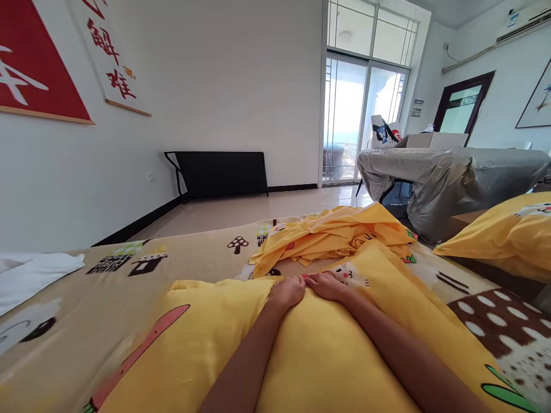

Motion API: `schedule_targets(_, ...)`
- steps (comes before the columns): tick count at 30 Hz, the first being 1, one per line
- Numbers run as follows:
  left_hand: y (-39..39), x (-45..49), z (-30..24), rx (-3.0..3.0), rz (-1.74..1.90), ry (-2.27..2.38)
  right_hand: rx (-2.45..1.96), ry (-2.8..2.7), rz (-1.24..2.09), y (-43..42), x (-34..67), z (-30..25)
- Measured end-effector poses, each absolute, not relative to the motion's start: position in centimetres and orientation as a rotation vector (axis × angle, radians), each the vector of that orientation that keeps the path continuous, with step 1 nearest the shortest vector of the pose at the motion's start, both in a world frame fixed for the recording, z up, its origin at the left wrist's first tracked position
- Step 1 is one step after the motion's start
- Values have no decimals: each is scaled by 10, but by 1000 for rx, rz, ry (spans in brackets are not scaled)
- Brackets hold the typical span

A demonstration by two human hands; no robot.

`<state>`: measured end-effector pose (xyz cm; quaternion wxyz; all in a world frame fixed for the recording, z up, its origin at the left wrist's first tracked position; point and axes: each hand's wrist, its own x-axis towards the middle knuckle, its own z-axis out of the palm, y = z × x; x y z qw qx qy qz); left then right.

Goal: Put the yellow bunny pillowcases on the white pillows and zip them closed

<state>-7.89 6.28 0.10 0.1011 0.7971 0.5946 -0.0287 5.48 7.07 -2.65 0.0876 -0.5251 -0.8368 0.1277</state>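
A plump yellow pillow (pixel 206 321) with cartoon prints lies in front of me on a beige patterned bed sheet (pixel 107 287). Both my hands rest on its far edge, side by side and touching. My left hand (pixel 287 290) has its fingers curled over the pillowcase edge. My right hand (pixel 327 285) does the same just beside it, next to a printed cat face. Beyond the hands lies a crumpled yellow cloth (pixel 327 235).
A second yellow pillow (pixel 503 229) sits at the right. White fabric (pixel 30 275) lies at the left edge of the bed. Further off stand a grey covered sofa (pixel 447 178), a black panel (pixel 221 172) against the wall, and glass doors (pixel 361 115).
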Motion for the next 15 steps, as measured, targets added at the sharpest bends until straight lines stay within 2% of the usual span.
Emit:
schedule_targets(8,73,-115,-10,2238,-42,1806,-1521,-2499,464,74,83,-27)
schedule_targets(15,74,-221,-27,2168,-11,1886,-1668,-2354,540,73,174,-43)
